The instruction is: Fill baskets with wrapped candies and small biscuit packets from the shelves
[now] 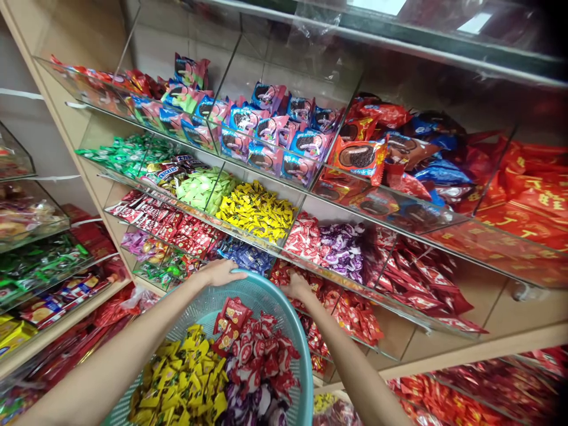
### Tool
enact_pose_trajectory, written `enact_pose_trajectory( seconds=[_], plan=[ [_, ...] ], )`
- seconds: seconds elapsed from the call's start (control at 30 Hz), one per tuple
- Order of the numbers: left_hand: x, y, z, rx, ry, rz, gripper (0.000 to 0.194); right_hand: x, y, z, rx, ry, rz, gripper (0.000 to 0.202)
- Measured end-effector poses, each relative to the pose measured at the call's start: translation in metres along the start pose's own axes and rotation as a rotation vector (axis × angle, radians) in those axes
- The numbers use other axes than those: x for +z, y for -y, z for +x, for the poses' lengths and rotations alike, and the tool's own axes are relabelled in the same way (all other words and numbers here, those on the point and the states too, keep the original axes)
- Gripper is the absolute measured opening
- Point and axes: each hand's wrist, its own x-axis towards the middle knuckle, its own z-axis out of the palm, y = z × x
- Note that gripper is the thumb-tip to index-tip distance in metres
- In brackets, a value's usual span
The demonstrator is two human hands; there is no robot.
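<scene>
My left hand (220, 273) grips the far rim of a teal plastic basket (305, 361). Inside it lie yellow-wrapped candies (181, 378), red-and-white twisted candies (261, 346), purple-and-white ones (255, 405) and a few flat red packets (231, 319). Past the rim on the right, my right hand (296, 286) reaches to a low shelf compartment of red-wrapped candies (317, 284). Its fingers are mostly hidden and blurred, so I cannot see whether they hold a candy.
Clear-walled shelves hold blue-and-pink cookie packs (266, 127), yellow candies (256, 210), purple candies (341, 245) and red packets (421, 272). The shelf's transparent front edge (337, 275) juts out above my right hand. Another candy rack (39, 260) stands at left.
</scene>
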Motion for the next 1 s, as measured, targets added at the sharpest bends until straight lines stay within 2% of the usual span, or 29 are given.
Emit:
enact_pose_trajectory(
  seconds=[0.13, 0.27, 0.4, 0.5, 0.67, 0.77, 0.87, 1.0],
  plan=[
    [-0.002, -0.002, -0.002, -0.013, -0.002, 0.002, 0.069, 0.009, 0.007, -0.004, 0.041, 0.01, 0.004, 0.069],
    [-0.003, -0.003, -0.003, -0.013, -0.003, -0.02, 0.068, 0.008, 0.008, -0.002, 0.057, 0.039, 0.004, 0.067],
    [-0.005, -0.003, -0.003, 0.0, -0.002, -0.023, 0.067, 0.006, 0.004, -0.001, 0.06, 0.084, 0.023, 0.074],
    [-0.005, -0.003, -0.003, -0.003, -0.004, -0.014, 0.067, 0.001, -0.005, -0.001, 0.017, 0.104, 0.053, 0.076],
    [-0.005, -0.004, -0.003, 0.003, -0.004, -0.007, 0.068, -0.024, -0.031, 0.001, -0.106, 0.138, 0.11, 0.053],
    [-0.005, -0.004, -0.003, 0.002, -0.001, -0.007, 0.068, -0.036, -0.046, 0.007, -0.137, 0.09, 0.078, 0.046],
    [-0.005, -0.004, -0.003, 0.0, -0.005, -0.009, 0.068, -0.037, -0.053, 0.014, -0.142, 0.035, 0.007, 0.05],
    [-0.004, -0.002, -0.003, 0.001, -0.006, -0.019, 0.068, -0.026, -0.052, 0.02, -0.174, 0.023, -0.074, 0.063]
  ],
)
